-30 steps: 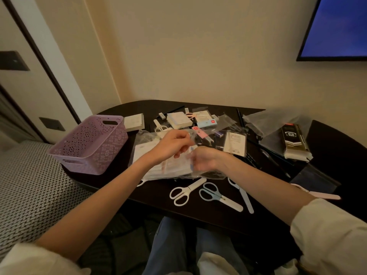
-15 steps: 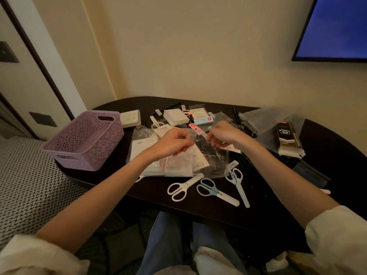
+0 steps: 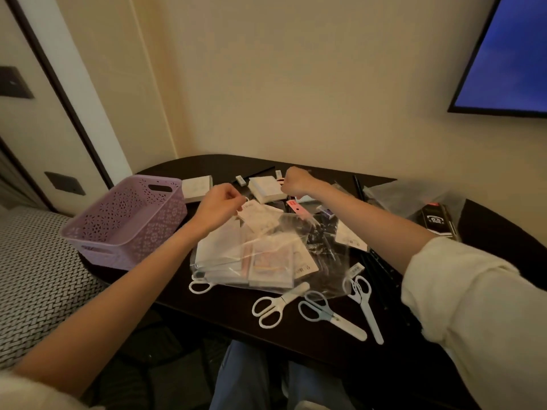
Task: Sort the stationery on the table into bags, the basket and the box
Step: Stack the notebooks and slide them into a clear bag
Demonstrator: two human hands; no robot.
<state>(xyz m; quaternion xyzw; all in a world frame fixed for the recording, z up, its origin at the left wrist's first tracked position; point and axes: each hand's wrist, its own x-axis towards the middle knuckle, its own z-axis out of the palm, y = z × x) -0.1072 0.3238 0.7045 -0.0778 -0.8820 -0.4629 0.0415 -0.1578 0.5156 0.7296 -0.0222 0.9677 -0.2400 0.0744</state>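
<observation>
A clear bag (image 3: 266,253) of flat card packs lay mid-bench (image 3: 207,309), its mouth held by the left hand (image 3: 217,207), fingers pinched on the film. The right hand (image 3: 297,182) was curled over packets at the back; what it gripped could not be told. The lilac basket (image 3: 124,223) looked empty. Three scissors (image 3: 325,312) lay loose at the near edge, so most sorting was judged left.

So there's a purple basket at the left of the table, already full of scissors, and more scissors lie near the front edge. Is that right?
Not quite. The head view shows the purple basket at the table's left with nothing visible inside it. The scissors do lie near the front edge, beside a clear bag of packets.
</observation>
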